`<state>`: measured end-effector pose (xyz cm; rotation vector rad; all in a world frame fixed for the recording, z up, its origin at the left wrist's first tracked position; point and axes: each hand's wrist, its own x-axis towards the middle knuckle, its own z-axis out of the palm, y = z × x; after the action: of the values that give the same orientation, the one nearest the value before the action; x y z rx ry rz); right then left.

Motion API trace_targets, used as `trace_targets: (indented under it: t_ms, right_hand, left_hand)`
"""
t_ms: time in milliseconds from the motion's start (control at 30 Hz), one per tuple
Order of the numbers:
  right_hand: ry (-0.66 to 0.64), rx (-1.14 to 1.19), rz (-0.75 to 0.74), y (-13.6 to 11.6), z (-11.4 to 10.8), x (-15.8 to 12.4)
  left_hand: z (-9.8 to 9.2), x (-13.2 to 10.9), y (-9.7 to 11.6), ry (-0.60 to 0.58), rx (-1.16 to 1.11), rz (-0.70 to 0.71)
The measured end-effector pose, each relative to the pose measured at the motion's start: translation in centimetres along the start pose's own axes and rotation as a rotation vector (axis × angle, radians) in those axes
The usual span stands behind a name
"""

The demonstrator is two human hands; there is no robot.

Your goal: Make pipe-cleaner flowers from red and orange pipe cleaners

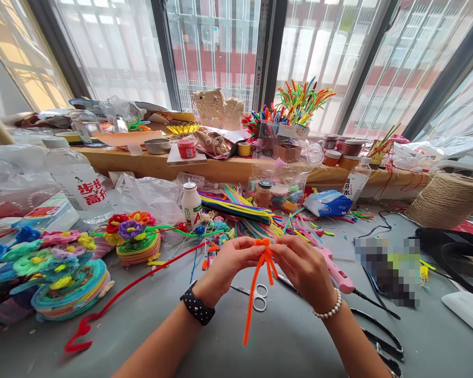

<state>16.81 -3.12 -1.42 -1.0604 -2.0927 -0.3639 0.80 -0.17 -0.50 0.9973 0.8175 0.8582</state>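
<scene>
Both my hands meet over the middle of the table around an orange pipe cleaner [250, 302], bent into small loops at its top. My left hand [236, 257], with a black dotted band at the wrist, pinches the looped part from the left. From the right, the fingers of my right hand [305, 268] close on the same loops; a beaded bracelet is on that wrist. One long orange end hangs down, with shorter ends beside it. Behind that hanging end lie scissors [260, 303] on the grey table. A pink glue gun [339, 273] lies just beyond my right hand.
Coiled pipe-cleaner baskets with flowers [73, 289] stand at left. A red pipe cleaner [114, 302] stretches across the table. Behind are a white bottle [191, 205], loose pipe cleaners [244, 210] and a water bottle [79, 184]. A twine spool [443, 197] stands at right.
</scene>
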Motion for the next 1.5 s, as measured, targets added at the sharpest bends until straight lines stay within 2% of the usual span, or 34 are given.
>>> trace_targets:
  t_ms: [167, 300, 467, 633, 733, 867, 1033, 1100, 1167, 1233, 1300, 1367, 1433, 1500]
  right_hand:
    - [0.028, -0.035, 0.001, 0.0, 0.3, 0.0]
    - [0.067, 0.025, 0.036, -0.3, 0.8, 0.0]
    - [0.152, 0.111, 0.292, -1.0, 1.4, 0.3]
    - [0.130, 0.249, 0.520, -1.1, 1.8, 0.2]
    - [0.098, 0.426, 0.685, -0.9, 2.1, 0.0]
    - [0.037, 0.791, 0.922, -0.8, 2.3, -0.1]
    - [-0.075, 1.223, 1.015, -0.8, 2.2, -0.1]
    - [-0.111, 1.261, 1.000, -0.6, 2.1, -0.1]
    - [-0.080, 1.167, 0.938, -0.4, 1.8, -0.1]
    - [0.030, 0.971, 0.822, -0.3, 1.3, 0.0]
    - [0.175, 0.691, 0.666, -0.2, 0.8, 0.2]
    - [0.264, 0.401, 0.490, -0.3, 0.3, 0.2]
    - [0.270, 0.185, 0.328, -0.4, 0.0, 0.3]
    - [0.228, 0.070, 0.205, -0.5, 0.0, 0.2]
  left_hand:
    - [0.1, 0.0, 0.1, 0.032, 0.030, 0.023]
    - [0.2, 0.1, -0.1, 0.051, 0.108, 0.070]
    - [0.1, 0.4, -0.6, 0.120, 0.325, 0.239]
    - [0.3, 0.0, -0.8, 0.178, 0.648, 0.453]
    - [0.6, -0.5, -0.7, 0.198, 0.785, 0.551]
    - [0.8, -0.7, -0.8, 0.198, 0.966, 0.663]
    - [0.8, -1.0, -1.3, 0.186, 1.135, 0.760]
    - [0.7, -1.0, -1.1, 0.192, 1.074, 0.754]
    - [0.6, -0.9, -0.8, 0.185, 0.902, 0.686]
    - [0.3, -0.6, -0.3, 0.149, 0.686, 0.548]
    - [0.0, -0.3, 0.1, 0.114, 0.502, 0.392]
    - [-0.2, -0.1, 0.4, 0.090, 0.373, 0.281]
    - [-0.2, -0.1, 0.6, 0.065, 0.292, 0.204]
    - [0.0, -0.2, 0.7, 0.040, 0.245, 0.145]
